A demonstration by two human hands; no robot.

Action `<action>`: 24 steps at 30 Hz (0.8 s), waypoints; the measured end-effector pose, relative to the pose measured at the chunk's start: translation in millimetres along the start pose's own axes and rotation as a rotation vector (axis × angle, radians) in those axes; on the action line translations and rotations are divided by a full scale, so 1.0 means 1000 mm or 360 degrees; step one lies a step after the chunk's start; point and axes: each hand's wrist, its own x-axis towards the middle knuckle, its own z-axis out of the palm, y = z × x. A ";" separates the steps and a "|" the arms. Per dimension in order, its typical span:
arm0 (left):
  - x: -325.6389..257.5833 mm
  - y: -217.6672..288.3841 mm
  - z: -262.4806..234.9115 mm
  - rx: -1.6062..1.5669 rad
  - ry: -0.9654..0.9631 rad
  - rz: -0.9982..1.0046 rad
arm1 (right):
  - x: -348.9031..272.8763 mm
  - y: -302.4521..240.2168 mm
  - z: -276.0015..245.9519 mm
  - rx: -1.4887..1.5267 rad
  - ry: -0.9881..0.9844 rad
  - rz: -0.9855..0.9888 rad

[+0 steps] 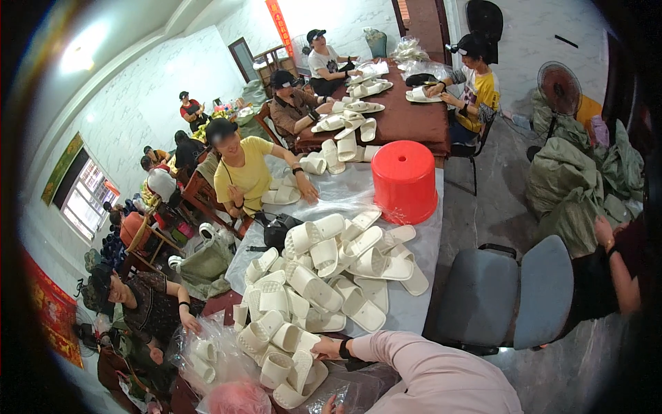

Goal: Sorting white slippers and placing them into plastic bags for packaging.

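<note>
- A person in a pale pink sleeve works at a long table (420, 303) heaped with white slippers (331, 276); the pile runs from the near corner toward an upturned red bucket (405, 181)
- The right hand (325, 347), a dark band at its wrist, rests against a white slipper (301, 376) at the near edge of the heap; its fingers lie curled on the strap side, though whether they grip or only touch cannot be told
- The left hand (332, 404) shows only in part at the lower edge, touching a clear plastic bag (348, 393); how far its fingers are open cannot be told
- The slipper looks like moulded foam: likely light, springy and a little slick; the stiff sole edge or the arched strap seems the surest place to take hold
- More slippers sit bagged in clear plastic (200, 348) to the left, beside a pink round object (238, 399)
- Other workers sit along the table's left side and around a brown table (414, 121) beyond, handling similar slippers; a grey chair (510, 293) stands at the right; green sacks (572, 179) lie on the floor
</note>
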 end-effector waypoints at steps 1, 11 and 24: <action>0.002 0.004 0.000 0.0103 0.0004 0.0080 | -0.001 -0.002 -0.006 0.0097 -0.0072 -0.0044; 0.043 -0.013 0.024 0.0805 0.0802 0.0379 | -0.071 -0.066 -0.035 0.0283 -0.0232 -0.0019; 0.070 0.010 0.049 0.0858 0.0494 -0.0029 | -0.068 -0.135 -0.032 0.0639 -0.0631 0.0089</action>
